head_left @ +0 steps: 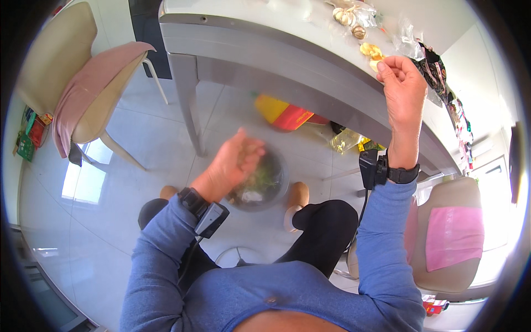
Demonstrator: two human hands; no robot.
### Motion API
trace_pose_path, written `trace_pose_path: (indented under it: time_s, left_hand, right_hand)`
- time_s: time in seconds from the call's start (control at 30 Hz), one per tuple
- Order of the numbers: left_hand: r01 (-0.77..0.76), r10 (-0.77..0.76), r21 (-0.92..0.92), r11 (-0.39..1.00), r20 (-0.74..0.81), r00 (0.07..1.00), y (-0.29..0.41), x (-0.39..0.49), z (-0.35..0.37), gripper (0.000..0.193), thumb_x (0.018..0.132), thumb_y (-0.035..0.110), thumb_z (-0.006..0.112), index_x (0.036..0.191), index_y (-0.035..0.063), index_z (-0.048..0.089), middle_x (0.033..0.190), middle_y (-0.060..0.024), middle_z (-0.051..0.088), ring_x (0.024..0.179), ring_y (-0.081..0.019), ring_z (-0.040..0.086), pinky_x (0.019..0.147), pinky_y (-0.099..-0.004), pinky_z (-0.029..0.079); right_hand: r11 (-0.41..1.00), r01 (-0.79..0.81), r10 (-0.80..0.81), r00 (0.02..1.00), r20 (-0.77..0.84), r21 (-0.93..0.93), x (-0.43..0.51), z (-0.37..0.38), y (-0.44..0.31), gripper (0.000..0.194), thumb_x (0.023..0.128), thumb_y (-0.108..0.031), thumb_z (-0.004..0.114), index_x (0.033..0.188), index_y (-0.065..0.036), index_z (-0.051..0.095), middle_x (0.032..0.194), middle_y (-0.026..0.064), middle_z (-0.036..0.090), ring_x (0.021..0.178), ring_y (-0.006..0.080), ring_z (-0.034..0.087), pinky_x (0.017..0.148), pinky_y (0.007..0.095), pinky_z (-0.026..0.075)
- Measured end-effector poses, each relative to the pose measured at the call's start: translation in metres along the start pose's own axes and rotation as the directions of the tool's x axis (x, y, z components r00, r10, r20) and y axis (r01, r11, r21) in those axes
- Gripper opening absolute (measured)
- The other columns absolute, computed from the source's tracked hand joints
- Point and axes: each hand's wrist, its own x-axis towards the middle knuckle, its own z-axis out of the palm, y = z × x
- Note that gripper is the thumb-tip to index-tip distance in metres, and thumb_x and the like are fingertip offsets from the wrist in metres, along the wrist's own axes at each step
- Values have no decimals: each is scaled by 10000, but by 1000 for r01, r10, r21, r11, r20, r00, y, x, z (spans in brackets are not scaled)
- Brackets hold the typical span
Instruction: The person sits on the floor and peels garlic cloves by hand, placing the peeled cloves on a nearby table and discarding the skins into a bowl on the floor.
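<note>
At the table's near edge, my right hand (400, 85) pinches a small pale yellow piece between thumb and fingers. More yellow pieces (371, 50) lie on the white tabletop right beside it. Farther back are a head of garlic (344, 16) and a smaller brownish bulb (358, 32). My left hand (238, 159) is blurred over a round bin (283, 178) on the floor between my feet; its fingers are partly curled, and whether they hold anything cannot be told. Inside the bin are green scraps and something whitish.
The grey table edge (265, 37) curves across in front of me. Beneath it lie a red and yellow bag (286, 113) and a clear plastic bag (346, 140). Chairs with pink cloths stand at left (99, 87) and right (454, 236). Plastic bags (408, 43) lie on the tabletop.
</note>
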Motion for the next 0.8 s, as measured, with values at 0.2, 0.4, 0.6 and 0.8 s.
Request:
trace_pose_path:
  time_s: [0.2,0.4,0.6,0.8]
  left_hand:
    - [15,-41,-323,946,-72,997,2,0,2,512,1018,419,351,1036,-61,527,905,-182,528,606,-132,417,419,-204,328]
    - [95,-44,-508,856,113,993,7,-1,-8,524,1013,406,374,1188,-72,499,1029,-233,526,732,-206,502,528,-240,461]
    - [34,85,-568,822,181,980,1,1,-5,574,1016,413,336,1277,-86,446,1276,-298,448,1171,-389,491,989,-446,455]
    - [35,113,-467,884,287,951,-2,1,-1,659,1010,486,234,1353,-57,381,1369,-321,402,1306,-431,377,1110,-551,279]
  right_hand:
    - [966,35,-14,996,85,-254,29,-2,14,184,822,-169,692,860,10,669,707,60,660,677,106,629,617,248,477]
    - [979,62,-106,969,-225,-196,-4,7,-6,203,852,-136,681,935,46,649,798,86,684,724,107,632,620,224,462]
    - [524,-530,322,848,421,666,-154,41,-28,82,935,-75,560,958,-3,591,671,20,533,485,76,444,432,218,351]
    - [723,-614,283,680,676,315,-182,101,15,161,897,-42,604,1045,22,597,793,18,566,619,56,486,528,208,403]
